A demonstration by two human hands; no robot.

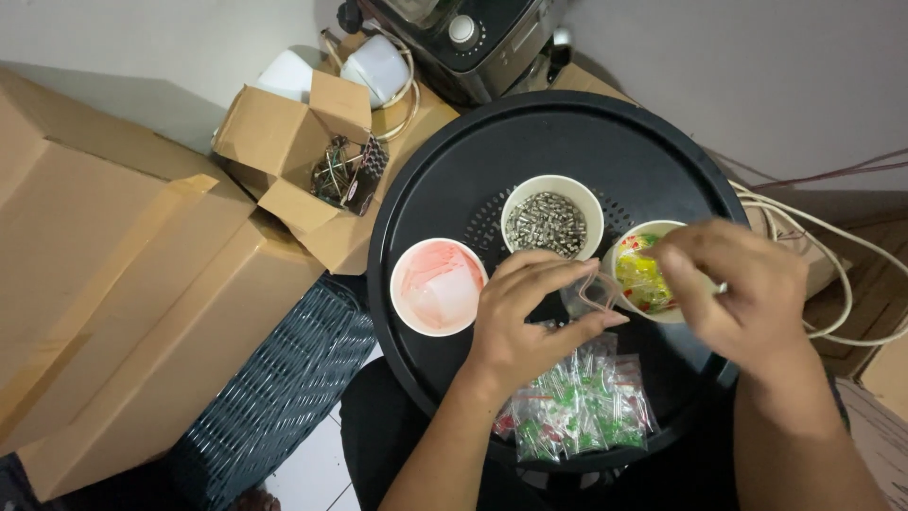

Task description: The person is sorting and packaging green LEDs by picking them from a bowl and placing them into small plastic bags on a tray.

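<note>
Left hand (523, 317) pinches small clear bag (591, 295); right hand (733, 284) fingers closed at its far edge, over cup of coloured parts (643, 274) on black tray (454, 170).

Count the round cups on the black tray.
3. A pink-stained empty cup at the left, a cup of small metal parts at the middle back, and a cup of yellow bits at the right, partly hidden by the right hand.

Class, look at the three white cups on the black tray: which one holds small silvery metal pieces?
The middle, rearmost cup does. The left cup looks pinkish inside; the right cup holds yellow, red and green bits.
</note>
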